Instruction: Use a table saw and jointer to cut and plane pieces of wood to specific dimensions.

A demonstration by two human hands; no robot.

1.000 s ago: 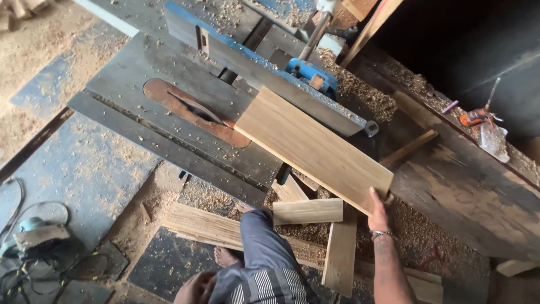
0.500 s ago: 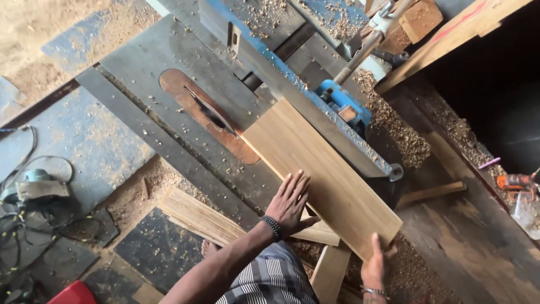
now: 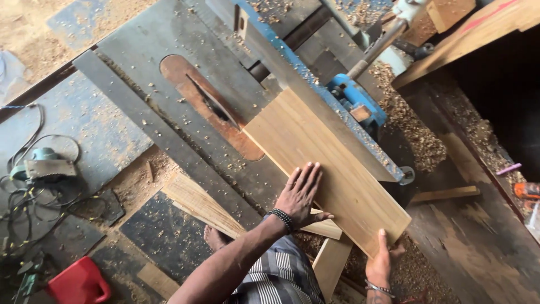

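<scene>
- The right hand (image 3: 383, 260) grips the near end of the long, pale rectangular wooden board (image 3: 326, 163); its thumb lies on the top face and the rest of its fingers curl under the end edge, out of sight.
- The left hand (image 3: 301, 194) lies flat on the board's top face, fingers (image 3: 308, 175) spread narrowly and pointing away from the person, pressing down and holding nothing.
- Below the left palm, short pale wooden offcuts (image 3: 329, 247) stick out from under the board, with a striped grey cloth garment (image 3: 281, 278) nearer the person.
- Beyond the left fingertips the board runs on across the grey metal saw desk (image 3: 169, 50), strewn with sawdust.
- To the right of the fingers, the board's long edge lies against the grey and blue metal fence rail (image 3: 315, 90).
- Ahead and to the left of the fingers, the thin saw blade (image 3: 214, 104) rises from the rust-brown oval insert plate (image 3: 185, 84); the board's far corner appears to lie just beside the blade's near end.
- Judged from this, the board is lined up and at most barely begun: no kerf shows in it, and nearly all its length is left to cut.
- Far left of the fingers, a grey-green handheld power tool with tangled cables (image 3: 48, 166) lies on the floor.
</scene>
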